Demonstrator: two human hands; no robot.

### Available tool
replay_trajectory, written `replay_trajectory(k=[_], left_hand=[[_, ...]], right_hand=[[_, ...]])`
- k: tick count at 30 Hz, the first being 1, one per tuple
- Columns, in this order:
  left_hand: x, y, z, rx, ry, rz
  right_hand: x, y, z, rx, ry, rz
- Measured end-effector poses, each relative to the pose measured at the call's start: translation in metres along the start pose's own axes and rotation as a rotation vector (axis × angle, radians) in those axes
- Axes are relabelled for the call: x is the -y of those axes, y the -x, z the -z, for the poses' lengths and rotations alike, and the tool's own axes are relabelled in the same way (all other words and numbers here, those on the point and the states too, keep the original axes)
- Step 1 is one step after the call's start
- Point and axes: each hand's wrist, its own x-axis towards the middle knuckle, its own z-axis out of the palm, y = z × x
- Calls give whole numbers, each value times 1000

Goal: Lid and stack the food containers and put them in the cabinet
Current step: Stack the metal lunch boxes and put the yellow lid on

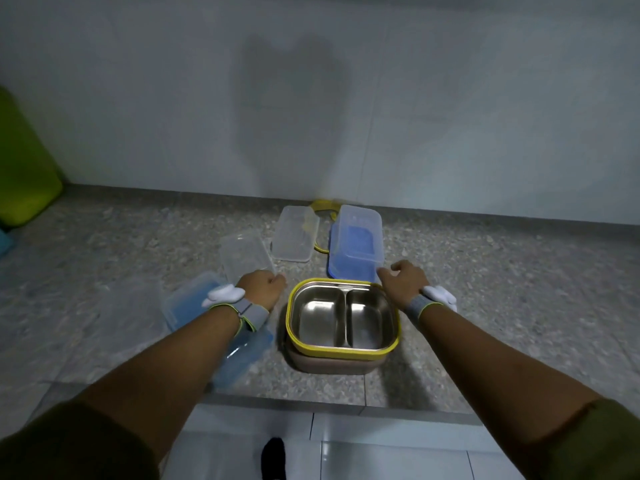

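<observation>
A steel two-compartment lunch box [343, 318] with a yellow rim sits open near the counter's front edge. Behind it stands a blue-tinted plastic container [356, 244]. Two clear plastic containers lie to its left, one nearer [244, 256] and one farther back [294, 237], with a yellow lid [323, 206] partly hidden behind them. A blue-tinted lid or container [188, 301] lies under my left forearm. My left hand [263, 289] is curled by the nearer clear container's front corner. My right hand [403, 284] rests at the blue container's near right corner, thumb touching it and fingers hidden.
The speckled stone counter [485, 289] ends at a white tiled wall [450, 116]. A green object [24, 168] leans at the far left. Below the counter edge are white cabinet fronts [381, 445] and a dark foot [273, 455].
</observation>
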Motion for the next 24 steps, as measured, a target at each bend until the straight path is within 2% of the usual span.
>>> replay_trajectory(k=[6, 12, 18, 21, 24], left_hand=[[9, -72, 1, -24, -65, -25], [4, -152, -11, -14, -154, -64], [-14, -189, -42, -36, -217, 55], [-15, -199, -60, -58, -262, 6], [-6, -207, -64, -119, -280, 40]], right_hand=[[47, -55, -21, 22, 225, -34], [78, -107, -60, 102, 282, -167], [83, -113, -74, 18, 305, -231], [76, -113, -62, -25, 289, -240], [69, -115, -38, -118, 269, -261]])
